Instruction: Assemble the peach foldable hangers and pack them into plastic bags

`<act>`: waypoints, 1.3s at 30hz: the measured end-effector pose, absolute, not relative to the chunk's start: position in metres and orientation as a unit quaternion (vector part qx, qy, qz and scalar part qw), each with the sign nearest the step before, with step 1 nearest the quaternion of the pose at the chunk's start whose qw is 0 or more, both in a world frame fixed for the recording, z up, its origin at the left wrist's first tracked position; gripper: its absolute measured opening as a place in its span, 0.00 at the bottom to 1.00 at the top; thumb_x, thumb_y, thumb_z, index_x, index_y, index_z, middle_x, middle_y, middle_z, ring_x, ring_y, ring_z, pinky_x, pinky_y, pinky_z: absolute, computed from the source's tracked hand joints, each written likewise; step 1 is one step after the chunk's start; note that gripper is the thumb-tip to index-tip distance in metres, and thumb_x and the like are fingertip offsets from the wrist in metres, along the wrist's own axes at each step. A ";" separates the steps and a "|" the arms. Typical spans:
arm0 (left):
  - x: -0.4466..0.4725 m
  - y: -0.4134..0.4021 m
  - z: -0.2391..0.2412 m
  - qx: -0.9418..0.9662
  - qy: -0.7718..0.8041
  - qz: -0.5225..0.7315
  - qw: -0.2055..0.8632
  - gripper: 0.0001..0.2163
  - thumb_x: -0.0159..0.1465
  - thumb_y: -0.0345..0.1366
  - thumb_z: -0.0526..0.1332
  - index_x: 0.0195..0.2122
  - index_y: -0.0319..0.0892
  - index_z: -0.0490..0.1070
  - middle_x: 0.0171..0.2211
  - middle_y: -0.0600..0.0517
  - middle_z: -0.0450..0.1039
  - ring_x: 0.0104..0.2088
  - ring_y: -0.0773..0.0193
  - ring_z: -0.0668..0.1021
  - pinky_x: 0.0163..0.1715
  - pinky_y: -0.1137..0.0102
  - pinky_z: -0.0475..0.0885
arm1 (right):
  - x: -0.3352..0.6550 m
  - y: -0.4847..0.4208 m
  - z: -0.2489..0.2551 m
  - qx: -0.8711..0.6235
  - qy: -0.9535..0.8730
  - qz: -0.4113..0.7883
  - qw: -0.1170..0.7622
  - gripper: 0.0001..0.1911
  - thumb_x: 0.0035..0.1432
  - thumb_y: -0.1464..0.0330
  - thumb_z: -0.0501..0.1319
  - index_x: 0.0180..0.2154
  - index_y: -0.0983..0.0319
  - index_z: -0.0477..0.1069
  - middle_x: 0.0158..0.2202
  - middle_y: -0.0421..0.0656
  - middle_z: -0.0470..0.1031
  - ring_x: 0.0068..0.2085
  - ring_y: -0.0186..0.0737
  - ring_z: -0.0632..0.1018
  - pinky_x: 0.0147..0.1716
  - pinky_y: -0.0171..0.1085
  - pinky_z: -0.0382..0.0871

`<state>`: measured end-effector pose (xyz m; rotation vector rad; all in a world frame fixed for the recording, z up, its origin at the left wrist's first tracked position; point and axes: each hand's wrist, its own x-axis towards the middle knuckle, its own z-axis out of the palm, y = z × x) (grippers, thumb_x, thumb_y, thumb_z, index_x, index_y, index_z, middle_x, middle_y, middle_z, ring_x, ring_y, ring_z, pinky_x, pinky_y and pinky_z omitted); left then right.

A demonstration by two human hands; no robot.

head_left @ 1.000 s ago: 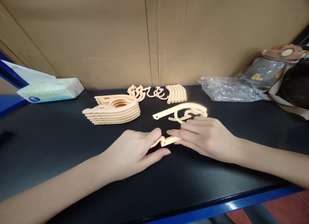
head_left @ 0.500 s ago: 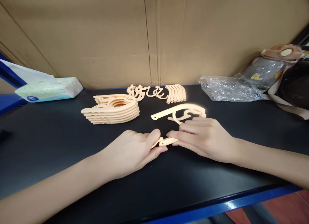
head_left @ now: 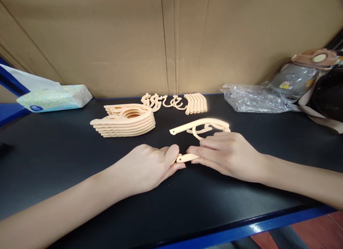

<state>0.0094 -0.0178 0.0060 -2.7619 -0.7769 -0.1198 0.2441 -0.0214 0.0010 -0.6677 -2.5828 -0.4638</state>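
Observation:
Pinched in my left hand [head_left: 154,167] is a small cream plastic piece, mostly covered by the thumb and fingers; its tip meets the arm end of a folding clothes hanger [head_left: 199,125]. My right hand [head_left: 226,154] is closed around that hanger's near arm, whose holed end sticks out toward my left thumb. The hanger's other arm and a curved part show beyond my right fingers. Behind my left hand lies a stack of folded cream hangers [head_left: 125,125].
Several cream hooks [head_left: 168,101] and a row of curved arm pieces [head_left: 196,103] lie at the back of the black table [head_left: 187,213]. A tissue pack [head_left: 56,99] is at left. Crumpled clear plastic [head_left: 257,99], a bottle [head_left: 294,77] and a dark bag [head_left: 327,95] stand at right.
The piece in my left hand sits closer against the hanger arm's end and shows less. The hanger's far arm has shifted slightly right and down.

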 end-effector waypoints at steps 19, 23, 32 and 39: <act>0.009 -0.018 0.006 -0.932 -0.215 -0.114 0.268 0.15 0.73 0.36 0.44 0.27 0.43 0.57 0.19 0.58 0.62 0.16 0.67 0.69 0.17 0.68 0.57 | 0.246 -0.024 0.005 -0.283 -0.939 -0.038 0.191 0.17 0.70 0.63 0.50 0.40 0.62 0.75 0.25 0.39 0.72 0.26 0.33 0.72 0.28 0.32 0.61; 0.008 -0.018 0.007 -0.932 -0.213 -0.123 0.265 0.14 0.72 0.37 0.45 0.28 0.43 0.58 0.19 0.58 0.63 0.16 0.68 0.69 0.17 0.69 0.57 | 0.247 -0.023 0.003 -0.280 -0.940 -0.048 0.190 0.17 0.70 0.64 0.50 0.41 0.63 0.75 0.26 0.39 0.73 0.27 0.33 0.73 0.29 0.33 0.62; 0.006 -0.017 0.006 -0.953 -0.211 -0.117 0.184 0.13 0.72 0.37 0.46 0.29 0.43 0.57 0.20 0.58 0.65 0.17 0.68 0.70 0.17 0.69 0.56 | 0.247 -0.021 0.001 -0.261 -0.944 -0.083 0.185 0.16 0.70 0.64 0.50 0.44 0.62 0.75 0.27 0.39 0.73 0.26 0.34 0.73 0.28 0.35 0.60; 0.007 -0.016 0.007 -0.958 -0.209 -0.106 0.166 0.12 0.71 0.35 0.47 0.28 0.43 0.57 0.20 0.58 0.64 0.17 0.68 0.70 0.18 0.71 0.54 | 0.249 -0.021 0.001 -0.262 -0.945 -0.064 0.184 0.16 0.70 0.64 0.50 0.44 0.62 0.75 0.28 0.40 0.73 0.27 0.33 0.72 0.28 0.33 0.60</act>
